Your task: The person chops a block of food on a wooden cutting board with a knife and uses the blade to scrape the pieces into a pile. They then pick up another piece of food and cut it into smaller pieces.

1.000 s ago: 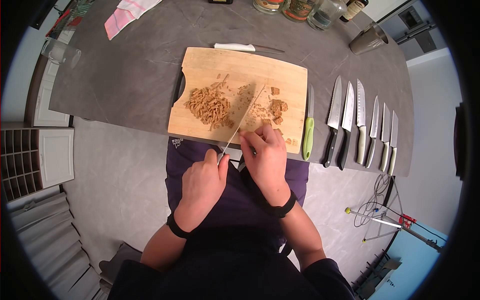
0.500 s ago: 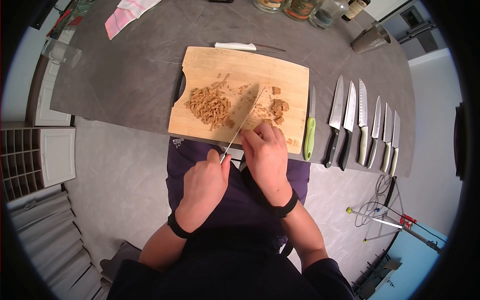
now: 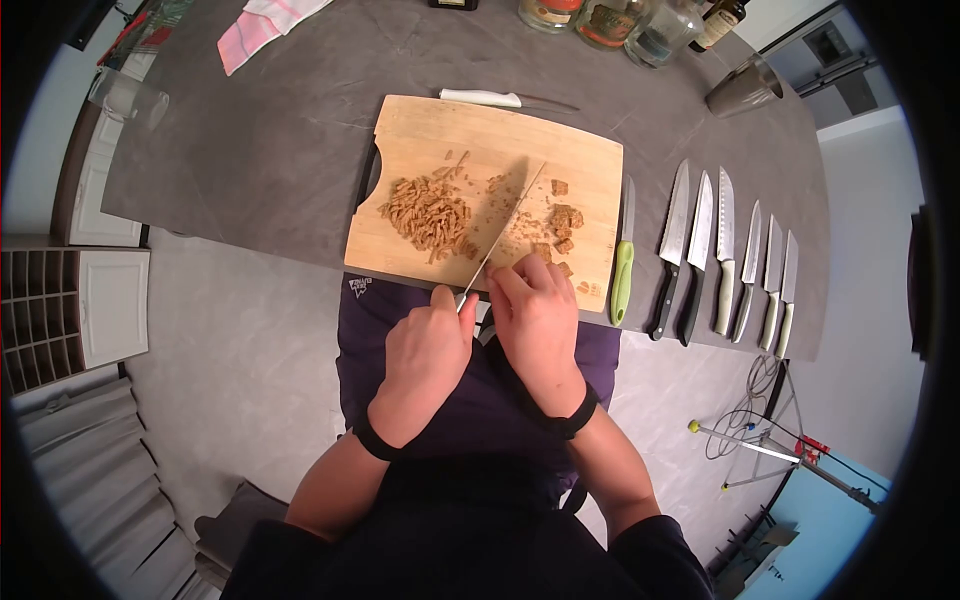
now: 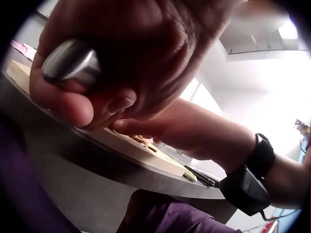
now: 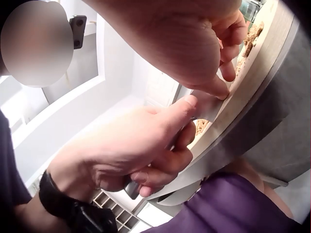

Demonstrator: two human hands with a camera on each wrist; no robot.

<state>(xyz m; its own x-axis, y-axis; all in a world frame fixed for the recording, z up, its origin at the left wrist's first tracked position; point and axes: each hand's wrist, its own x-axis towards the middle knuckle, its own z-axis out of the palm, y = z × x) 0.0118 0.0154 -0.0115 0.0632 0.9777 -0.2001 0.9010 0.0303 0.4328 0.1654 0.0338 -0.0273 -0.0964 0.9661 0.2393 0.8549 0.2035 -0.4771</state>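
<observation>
My left hand point(image 3: 425, 345) grips a knife by its metal handle point(image 4: 73, 63). The thin blade point(image 3: 508, 222) slants forward and right over the wooden cutting board point(image 3: 500, 125). Close against the blade's right side is my right hand point(image 3: 540, 315), its fingers bent down at the near edge of the board. Its fingertips point(image 5: 223, 90) pinch a small piece of brown food, mostly hidden beneath them. Left of the blade lies a heap of brown strips point(image 3: 428, 215). Larger brown chunks point(image 3: 566, 217) and crumbs lie to its right.
A green-handled knife point(image 3: 622, 280) lies by the board's right edge, with several more knives point(image 3: 724, 240) farther right. Behind the board is a white-handled knife point(image 3: 480, 98). Bottles point(image 3: 605, 22), a metal cup point(image 3: 745, 88) and a pink-striped cloth point(image 3: 262, 30) stand or lie farther back.
The left hand has shifted slightly forward and right, nearer the right hand, and the blade has moved a little with it. The head view has shifted slightly.
</observation>
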